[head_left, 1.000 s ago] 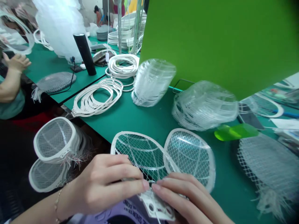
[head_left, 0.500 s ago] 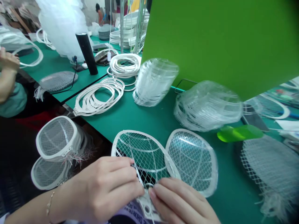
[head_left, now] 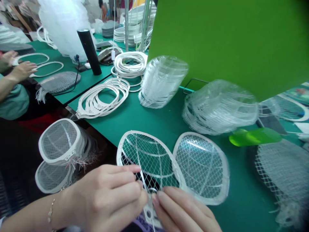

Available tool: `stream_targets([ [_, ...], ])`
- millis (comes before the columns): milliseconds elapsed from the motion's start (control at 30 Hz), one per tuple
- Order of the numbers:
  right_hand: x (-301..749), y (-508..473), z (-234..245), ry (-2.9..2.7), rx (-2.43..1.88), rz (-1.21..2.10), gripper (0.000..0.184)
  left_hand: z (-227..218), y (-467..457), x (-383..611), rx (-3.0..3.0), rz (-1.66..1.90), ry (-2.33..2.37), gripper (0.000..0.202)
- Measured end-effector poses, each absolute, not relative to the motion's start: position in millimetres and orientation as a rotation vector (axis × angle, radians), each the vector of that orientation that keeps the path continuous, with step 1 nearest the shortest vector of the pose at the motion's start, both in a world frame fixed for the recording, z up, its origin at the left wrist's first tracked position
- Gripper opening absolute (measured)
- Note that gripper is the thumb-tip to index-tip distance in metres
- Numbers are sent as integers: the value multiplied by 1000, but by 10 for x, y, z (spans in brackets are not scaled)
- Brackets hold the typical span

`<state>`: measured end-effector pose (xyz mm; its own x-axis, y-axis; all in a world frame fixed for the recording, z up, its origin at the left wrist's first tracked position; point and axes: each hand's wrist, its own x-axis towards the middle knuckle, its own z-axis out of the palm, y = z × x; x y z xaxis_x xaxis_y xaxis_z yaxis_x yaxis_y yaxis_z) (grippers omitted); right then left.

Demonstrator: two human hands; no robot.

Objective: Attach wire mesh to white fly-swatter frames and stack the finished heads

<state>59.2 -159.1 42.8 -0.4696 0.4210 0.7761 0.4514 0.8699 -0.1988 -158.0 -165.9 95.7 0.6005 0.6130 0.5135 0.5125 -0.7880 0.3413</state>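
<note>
Well, your left hand [head_left: 106, 196] and right hand [head_left: 183, 211] pinch the moulded neck [head_left: 149, 213] of a mesh-strung fly-swatter frame [head_left: 145, 151], fingertips pressed close on it. Its long axis runs from your lap forward, head pointing away over the green surface [head_left: 149, 124]. A second frame [head_left: 200, 167] lies just beside it. Your lavender shirt [head_left: 145, 225] reads "SHORT".

Diamond-lattice white mesh with curved ribs is seen on the swatter head [head_left: 145, 151], its frame plain white. Solid bright green is shown by the board [head_left: 224, 48], teal-green by the bench top [head_left: 154, 125]. Translucent lime is seen on the plastic strip [head_left: 253, 137]. Black is shown by the cylinder [head_left: 89, 51], white by the coiled rings [head_left: 101, 100].
</note>
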Motion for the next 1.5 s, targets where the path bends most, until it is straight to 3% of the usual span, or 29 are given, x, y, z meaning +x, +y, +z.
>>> stream_targets([
  [200,572,-1259,238,-2433,-627,8,28,458,-1460,-1764,2782,885,1176,25],
  [333,551,-1215,0,-2555,-771,81,29,114,-1510,-1855,2559,719,1393,32],
  [633,387,-1244,-192,-2486,-838,167,26,-389,-1523,-1678,2365,1078,1504,18],
  [1033,307,-1238,-131,-2637,-784,31,26,-479,-1428,-1586,2359,1143,1517,12],
  [1500,194,-1001,201,-2762,-928,351,9,-596,-1378,-1667,2491,1222,1408,12],
])
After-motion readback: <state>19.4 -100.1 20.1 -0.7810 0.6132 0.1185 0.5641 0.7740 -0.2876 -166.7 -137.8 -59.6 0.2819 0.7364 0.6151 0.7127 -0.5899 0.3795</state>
